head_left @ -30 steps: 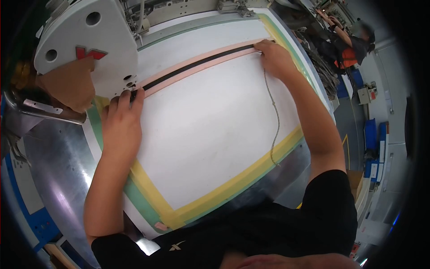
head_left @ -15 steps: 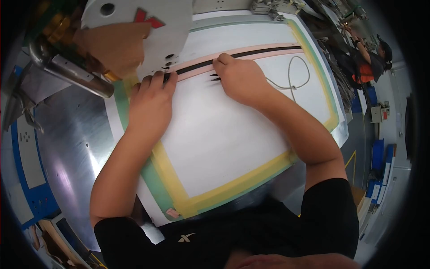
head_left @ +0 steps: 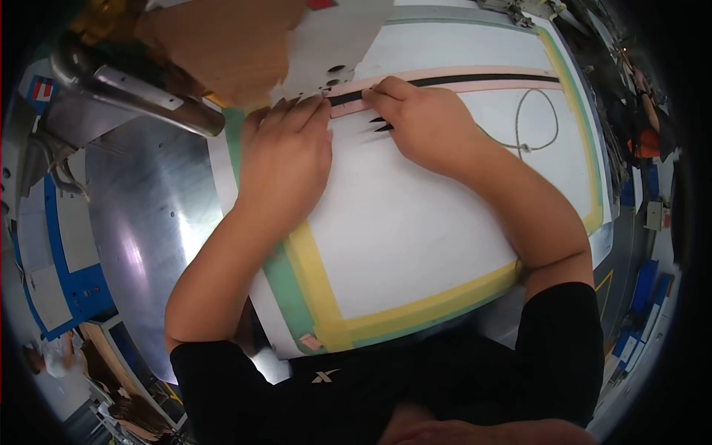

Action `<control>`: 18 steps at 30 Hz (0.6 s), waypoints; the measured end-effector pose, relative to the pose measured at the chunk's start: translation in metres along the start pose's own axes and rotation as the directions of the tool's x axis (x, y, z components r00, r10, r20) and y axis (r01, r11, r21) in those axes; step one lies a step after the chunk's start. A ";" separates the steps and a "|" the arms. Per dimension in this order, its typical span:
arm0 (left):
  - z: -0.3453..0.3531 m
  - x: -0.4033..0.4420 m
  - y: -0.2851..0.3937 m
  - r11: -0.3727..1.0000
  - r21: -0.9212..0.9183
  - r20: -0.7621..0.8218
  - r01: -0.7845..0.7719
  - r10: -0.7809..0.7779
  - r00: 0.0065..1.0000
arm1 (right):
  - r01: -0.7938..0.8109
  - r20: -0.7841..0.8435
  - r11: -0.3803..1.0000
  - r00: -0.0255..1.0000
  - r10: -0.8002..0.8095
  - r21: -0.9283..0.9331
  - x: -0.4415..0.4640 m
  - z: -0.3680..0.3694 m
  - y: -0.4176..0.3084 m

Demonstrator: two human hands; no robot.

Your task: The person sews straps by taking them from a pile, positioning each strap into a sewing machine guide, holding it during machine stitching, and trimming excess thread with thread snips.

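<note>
A two-pointed black tool [head_left: 384, 128] is held in the curled right hand [head_left: 430, 126]; the pink-edged black strip [head_left: 504, 76] is touched by the bent left hand [head_left: 285, 159], grip unclear.

We read no words or numbers here. We make out a pale X-shaped logo [head_left: 325, 377] on the chest of the black shirt [head_left: 452, 378]; the red-and-white label [head_left: 42, 89] at far left is too small to read.
</note>
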State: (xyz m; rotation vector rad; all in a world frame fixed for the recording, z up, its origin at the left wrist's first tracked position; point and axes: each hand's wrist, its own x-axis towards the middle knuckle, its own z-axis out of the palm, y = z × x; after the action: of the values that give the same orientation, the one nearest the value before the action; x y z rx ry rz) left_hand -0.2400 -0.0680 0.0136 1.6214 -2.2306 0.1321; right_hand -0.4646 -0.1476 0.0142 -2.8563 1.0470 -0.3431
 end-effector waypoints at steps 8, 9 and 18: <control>-0.007 -0.002 0.014 0.997 0.082 0.018 -0.017 0.016 1.000 | 0.036 -0.044 0.999 0.998 -0.034 0.037 0.001 0.000 0.000; -0.006 -0.002 0.013 0.997 0.075 0.006 -0.020 0.020 1.000 | 0.037 -0.045 0.999 0.998 -0.035 0.037 0.000 0.000 0.000; -0.004 -0.003 0.007 0.999 0.035 -0.040 -0.029 0.030 0.999 | 0.035 -0.028 0.999 0.999 -0.034 0.029 0.002 -0.002 -0.004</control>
State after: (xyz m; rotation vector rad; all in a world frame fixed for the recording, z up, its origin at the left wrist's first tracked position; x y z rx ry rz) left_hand -0.2445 -0.0621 0.0177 1.5895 -2.2341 0.2113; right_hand -0.4611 -0.1456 0.0175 -2.8541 0.9895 -0.3985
